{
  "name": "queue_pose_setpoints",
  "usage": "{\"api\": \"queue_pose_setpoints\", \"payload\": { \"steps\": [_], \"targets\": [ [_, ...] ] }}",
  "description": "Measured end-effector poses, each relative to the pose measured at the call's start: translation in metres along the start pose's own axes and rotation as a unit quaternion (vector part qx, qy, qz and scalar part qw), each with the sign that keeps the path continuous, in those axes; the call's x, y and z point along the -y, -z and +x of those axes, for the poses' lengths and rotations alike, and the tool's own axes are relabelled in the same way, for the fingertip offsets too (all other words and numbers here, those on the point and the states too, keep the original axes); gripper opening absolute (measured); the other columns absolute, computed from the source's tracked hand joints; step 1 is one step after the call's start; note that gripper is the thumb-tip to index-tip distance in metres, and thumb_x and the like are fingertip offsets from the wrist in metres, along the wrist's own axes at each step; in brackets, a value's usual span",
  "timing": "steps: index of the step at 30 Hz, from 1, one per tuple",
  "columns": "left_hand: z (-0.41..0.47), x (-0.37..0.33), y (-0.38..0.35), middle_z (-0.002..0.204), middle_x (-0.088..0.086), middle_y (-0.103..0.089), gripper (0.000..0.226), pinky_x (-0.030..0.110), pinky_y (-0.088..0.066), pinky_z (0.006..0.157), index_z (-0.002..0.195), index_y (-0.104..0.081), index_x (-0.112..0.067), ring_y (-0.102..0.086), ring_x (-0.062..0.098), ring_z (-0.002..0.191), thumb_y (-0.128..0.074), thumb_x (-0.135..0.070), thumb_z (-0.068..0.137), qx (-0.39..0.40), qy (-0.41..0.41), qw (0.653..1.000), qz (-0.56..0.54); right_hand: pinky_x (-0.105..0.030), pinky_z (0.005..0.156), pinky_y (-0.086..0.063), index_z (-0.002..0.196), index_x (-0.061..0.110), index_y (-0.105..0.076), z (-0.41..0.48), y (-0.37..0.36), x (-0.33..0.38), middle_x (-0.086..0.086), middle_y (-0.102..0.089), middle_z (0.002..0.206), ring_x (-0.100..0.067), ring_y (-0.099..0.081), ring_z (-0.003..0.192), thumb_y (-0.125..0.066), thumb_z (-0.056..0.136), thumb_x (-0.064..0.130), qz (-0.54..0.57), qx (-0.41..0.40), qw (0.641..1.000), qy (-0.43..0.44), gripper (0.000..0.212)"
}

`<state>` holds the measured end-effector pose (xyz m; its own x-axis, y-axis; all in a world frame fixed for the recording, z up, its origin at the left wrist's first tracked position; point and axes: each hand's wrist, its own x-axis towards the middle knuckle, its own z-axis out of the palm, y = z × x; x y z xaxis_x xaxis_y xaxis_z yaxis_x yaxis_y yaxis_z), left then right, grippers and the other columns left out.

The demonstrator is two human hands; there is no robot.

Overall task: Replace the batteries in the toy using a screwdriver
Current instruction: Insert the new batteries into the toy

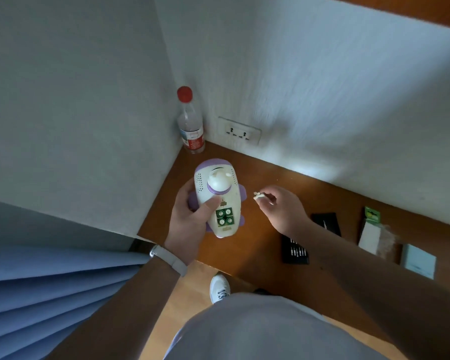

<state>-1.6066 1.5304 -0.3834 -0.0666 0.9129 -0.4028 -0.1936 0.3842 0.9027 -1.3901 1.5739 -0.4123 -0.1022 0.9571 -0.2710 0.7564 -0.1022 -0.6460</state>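
Left hand (190, 219) grips the toy (217, 197) above the counter (260, 245), long axis running away from me, open battery bay with four green batteries (224, 216) at the near end. Right hand (281, 207) pinches a small white piece (259, 195) just beside it.

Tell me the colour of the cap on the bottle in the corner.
Red. The cap on the clear bottle shows plainly in the head view.
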Motion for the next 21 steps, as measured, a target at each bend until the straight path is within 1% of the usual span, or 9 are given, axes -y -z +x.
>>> {"api": "queue_pose_setpoints", "payload": {
  "steps": [2, 4, 6, 8, 9, 12, 16, 18, 21],
  "targets": [
    [-0.003, -0.005, -0.004, 0.126, 0.006, -0.069, 0.075, 0.061, -0.058, 0.083, 0.140, -0.050, -0.025, -0.069, 0.033, 0.111, -0.082, -0.038, 0.073, 0.001, -0.007, 1.000, 0.006, -0.020, 0.059, -0.038, 0.099, 0.019, -0.065, -0.014, 0.015, 0.015, 0.008, -0.063, 0.079, -0.005, -0.054, 0.065, -0.056, 0.097, 0.029, 0.068, -0.007, 0.998, -0.012, 0.013],
    [-0.005, -0.009, -0.008, 0.125, 0.002, -0.070, 0.075, 0.056, -0.060, 0.082, 0.139, -0.051, -0.027, -0.070, 0.029, 0.111, -0.083, -0.036, 0.072, -0.001, -0.010, 1.000, 0.005, -0.018, 0.060, -0.038, 0.092, 0.022, -0.065, -0.028, 0.031, 0.030, 0.008, -0.064, 0.077, -0.004, -0.055, 0.066, -0.059, 0.094, 0.027, 0.129, -0.019, 0.991, -0.025, 0.008],
    [-0.006, -0.012, -0.013, 0.123, -0.001, -0.071, 0.066, 0.053, -0.061, 0.082, 0.139, -0.051, -0.027, -0.069, 0.028, 0.111, -0.081, -0.027, 0.080, 0.007, -0.009, 1.000, 0.004, -0.022, 0.067, -0.047, 0.085, 0.023, -0.067, -0.043, 0.046, 0.042, 0.005, -0.067, 0.081, -0.011, -0.060, 0.073, -0.062, 0.091, 0.023, 0.189, -0.030, 0.981, -0.026, 0.007],
    [-0.008, -0.016, -0.019, 0.121, -0.003, -0.072, 0.060, 0.049, -0.062, 0.080, 0.139, -0.051, -0.027, -0.070, 0.025, 0.110, -0.077, -0.019, 0.085, 0.016, -0.012, 1.000, 0.003, -0.032, 0.079, -0.053, 0.082, 0.018, -0.067, -0.060, 0.061, 0.051, 0.000, -0.070, 0.084, -0.018, -0.065, 0.080, -0.063, 0.090, 0.019, 0.243, -0.035, 0.969, -0.023, 0.009],
    [-0.009, -0.018, -0.023, 0.120, -0.004, -0.072, 0.059, 0.047, -0.063, 0.079, 0.139, -0.051, -0.027, -0.070, 0.023, 0.109, -0.076, -0.018, 0.086, 0.023, -0.016, 1.000, 0.003, -0.033, 0.082, -0.054, 0.082, 0.016, -0.067, -0.067, 0.068, 0.055, -0.001, -0.071, 0.085, -0.017, -0.067, 0.080, -0.063, 0.090, 0.018, 0.263, -0.037, 0.964, -0.021, 0.009],
    [-0.013, -0.025, -0.035, 0.120, -0.005, -0.072, 0.059, 0.047, -0.063, 0.079, 0.139, -0.050, -0.025, -0.071, 0.022, 0.109, -0.075, -0.016, 0.087, 0.052, -0.026, 0.998, 0.004, -0.028, 0.077, -0.055, 0.089, 0.017, -0.066, -0.088, 0.082, 0.065, 0.000, -0.072, 0.081, -0.011, -0.066, 0.074, -0.062, 0.091, 0.012, 0.311, -0.033, 0.950, -0.002, 0.007],
    [-0.018, -0.033, -0.055, 0.119, -0.002, -0.072, 0.056, 0.044, -0.063, 0.074, 0.139, -0.051, -0.020, -0.072, 0.022, 0.105, -0.074, -0.014, 0.089, 0.078, -0.049, 0.996, 0.014, -0.034, 0.078, -0.057, 0.093, 0.013, -0.064, -0.107, 0.090, 0.070, -0.004, -0.072, 0.081, -0.024, -0.069, 0.077, -0.060, 0.091, 0.003, 0.352, -0.012, 0.935, 0.041, 0.011],
    [-0.022, -0.035, -0.065, 0.119, 0.001, -0.073, 0.055, 0.046, -0.063, 0.074, 0.139, -0.050, -0.017, -0.072, 0.024, 0.104, -0.073, -0.014, 0.089, 0.089, -0.059, 0.994, 0.019, -0.038, 0.078, -0.057, 0.095, 0.009, -0.063, -0.112, 0.095, 0.070, -0.006, -0.072, 0.079, -0.025, -0.068, 0.075, -0.059, 0.092, -0.001, 0.349, -0.010, 0.935, 0.057, 0.011],
    [-0.029, -0.040, -0.078, 0.119, 0.003, -0.073, 0.057, 0.045, -0.063, 0.074, 0.140, -0.050, -0.016, -0.072, 0.026, 0.105, -0.075, -0.017, 0.088, 0.095, -0.065, 0.993, 0.022, -0.044, 0.077, -0.056, 0.096, 0.011, -0.064, -0.118, 0.107, 0.070, -0.013, -0.072, 0.080, -0.024, -0.065, 0.074, -0.062, 0.091, 0.006, 0.352, -0.012, 0.933, 0.076, 0.007]
  ]
}}
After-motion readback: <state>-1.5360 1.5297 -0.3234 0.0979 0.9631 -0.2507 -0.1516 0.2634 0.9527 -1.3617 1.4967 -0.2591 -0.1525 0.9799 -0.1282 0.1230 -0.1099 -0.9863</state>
